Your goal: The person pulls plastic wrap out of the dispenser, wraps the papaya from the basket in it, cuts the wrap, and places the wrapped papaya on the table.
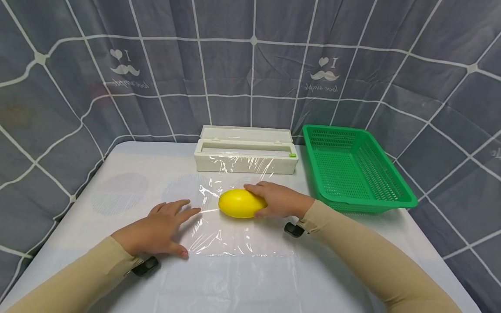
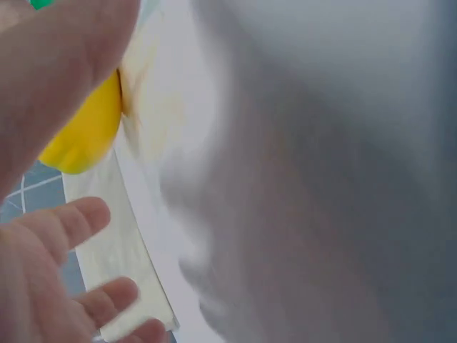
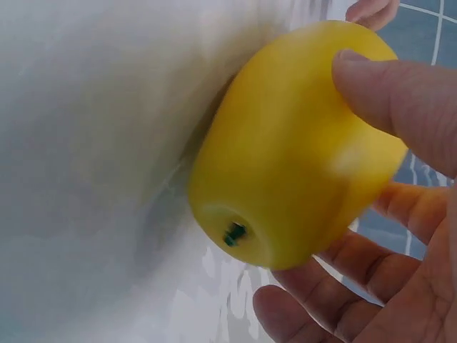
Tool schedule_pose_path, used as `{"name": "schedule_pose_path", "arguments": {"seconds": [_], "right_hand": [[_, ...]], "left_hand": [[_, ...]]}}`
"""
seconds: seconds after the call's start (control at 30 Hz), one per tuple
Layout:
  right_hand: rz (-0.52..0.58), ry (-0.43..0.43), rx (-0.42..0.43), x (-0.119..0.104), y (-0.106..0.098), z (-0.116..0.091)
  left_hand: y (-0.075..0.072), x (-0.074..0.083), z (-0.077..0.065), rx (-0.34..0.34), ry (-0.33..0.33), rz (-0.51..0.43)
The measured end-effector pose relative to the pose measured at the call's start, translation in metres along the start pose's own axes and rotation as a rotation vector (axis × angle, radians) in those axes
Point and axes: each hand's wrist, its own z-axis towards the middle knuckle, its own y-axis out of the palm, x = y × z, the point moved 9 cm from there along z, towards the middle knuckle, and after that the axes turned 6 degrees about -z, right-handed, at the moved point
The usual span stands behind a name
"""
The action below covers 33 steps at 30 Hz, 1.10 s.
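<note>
- Yellow, lemon-shaped, smooth-skinned fruit [image 1: 236, 203], one: lying lengthwise over the middle of the film, its underside close to the surface; whether it bears fully on the film cannot be told. A small dark green stem nub [image 3: 234, 234] marks the end toward the right wrist.
- Clear, glossy plastic film [image 1: 235, 237], one sheet: spread flat on the tabletop, running from the dispenser toward the person, presumably drawn out as a bed beneath the fruit.
- Right hand [image 1: 279, 200]: clamped on the fruit's right end, thumb on one side, fingers on the other; this grip likely checks rolling and leaves the left end free.
- Left hand [image 1: 162, 228]: well apart from the right, fingers spread, holding nothing, beside the film's left edge; contact with that edge cannot be told. The position would suit reaching either film or fruit.
- Long white box-shaped dispenser [image 1: 203, 161], lid tilted back, small bright green piece [image 1: 292, 155] at its front right: set behind the fruit, crosswise, probably so film feeds straight forward.
- Green perforated plastic basket [image 1: 368, 203]: right of the dispenser, apparently kept off the film.
- White-covered tabletop [image 1: 188, 291]: carries all.
</note>
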Motion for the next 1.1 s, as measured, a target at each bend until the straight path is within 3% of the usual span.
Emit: {"name": "schedule_pose_path", "arguments": {"seconds": [0.2,0.33,0.57,0.7,0.87,1.1], "right_hand": [[-0.021,0.016,0.058,0.002,-0.015,-0.018],[0.006,-0.002,0.101,0.003,-0.020,-0.039],[-0.035,-0.133,0.055,0.004,0.003,-0.079],[-0.033,-0.143,-0.013,0.009,0.023,-0.093],[-0.027,-0.110,-0.060,0.014,0.037,-0.100],[-0.066,-0.152,-0.067,0.013,0.042,-0.100]], "left_hand": [[-0.009,0.017,0.003,0.061,0.139,-0.044],[-0.004,0.026,0.006,0.017,0.211,-0.045],[0.004,0.031,0.008,-0.039,0.243,-0.022],[0.003,0.030,0.007,-0.033,0.267,-0.020],[0.003,0.029,0.008,-0.022,0.291,-0.029],[0.004,0.027,0.009,-0.004,0.316,-0.043]]}}
